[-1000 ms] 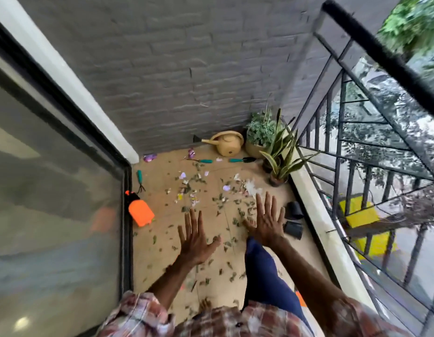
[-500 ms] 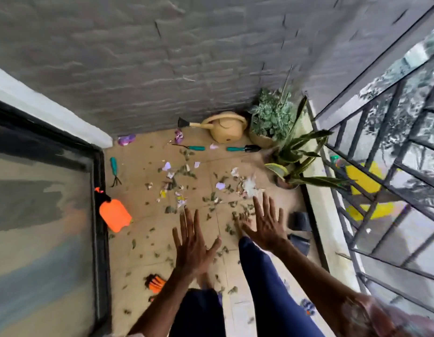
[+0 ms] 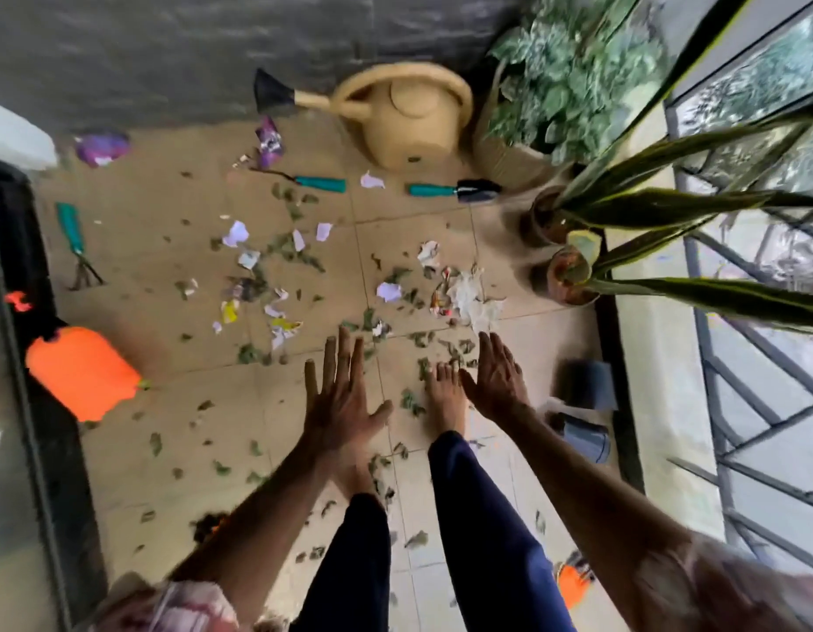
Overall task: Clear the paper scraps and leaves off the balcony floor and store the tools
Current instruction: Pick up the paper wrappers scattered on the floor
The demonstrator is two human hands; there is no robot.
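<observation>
Both hands are empty: the left hand (image 3: 338,403) and right hand (image 3: 493,380) are held flat above the floor (image 3: 144,248), fingers (image 3: 343,353) straight and spread, grasping nothing, probably readying to gather. Paper scraps (image 3: 468,296) and leaves (image 3: 445,348) lie scattered over the tiles ahead. A trowel (image 3: 454,191) lies near the wall and a small rake (image 3: 76,241) beside the door, neither yet stored.

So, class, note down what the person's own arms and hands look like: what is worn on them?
The left hand and the right hand are bare, no gloves; no ring or watch shows, though the picture is blurred. Forearms are bare too. A red-and-white checked sleeve ends near the left elbow; the right sleeve is too smeared to read.
</observation>
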